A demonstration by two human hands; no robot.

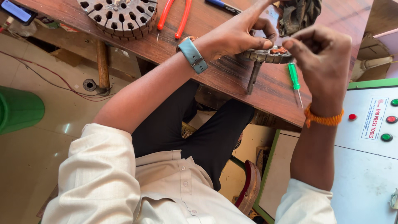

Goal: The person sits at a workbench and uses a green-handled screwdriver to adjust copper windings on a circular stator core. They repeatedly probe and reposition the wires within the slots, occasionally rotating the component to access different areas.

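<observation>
Left hand (244, 35) rests on slotted stator (265, 55) at desk (232, 79) edge — thumb and finger pinched at its rim. Right hand (321, 58) clenched just above; contents unclear. Green screwdriver (295, 81) beside.

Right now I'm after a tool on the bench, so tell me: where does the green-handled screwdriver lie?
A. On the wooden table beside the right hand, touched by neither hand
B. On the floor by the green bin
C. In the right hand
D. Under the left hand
A: the green-handled screwdriver lies flat on the wooden table, just left of the right hand in the picture, with no hand on it.
</observation>
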